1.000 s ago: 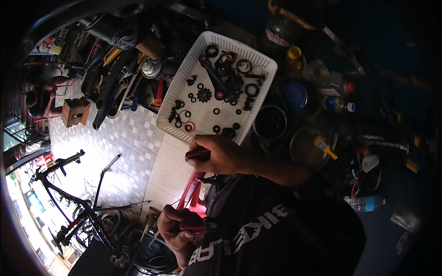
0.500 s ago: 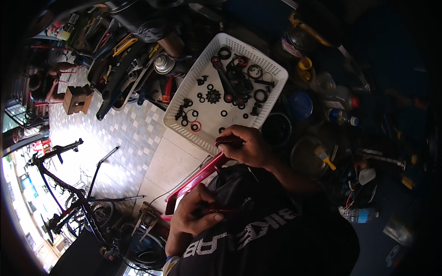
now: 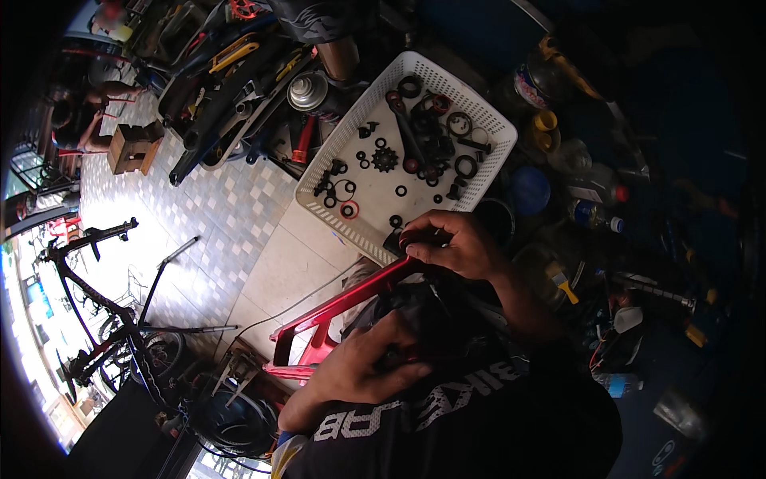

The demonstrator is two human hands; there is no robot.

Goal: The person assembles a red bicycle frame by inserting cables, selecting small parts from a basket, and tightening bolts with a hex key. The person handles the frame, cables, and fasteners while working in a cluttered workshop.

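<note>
- Head view: over a black cloth shirt (image 3: 495, 423), the left hand's (image 3: 363, 367) fingers are curled; whether anything is gripped cannot be told.
- A glossy red metal bicycle-frame part (image 3: 349, 298) is held aslant, its upper end clasped in the right hand's (image 3: 459, 243) fingers.
- Work seems unfinished: a black toothed sprocket (image 3: 385, 160) is left loose in the white perforated plastic basket (image 3: 375, 199), whose rim crowds the right hand.
- Beyond, a silver-topped spray can (image 3: 305, 93) and black bicycle frame (image 3: 126, 323) are seen.
</note>
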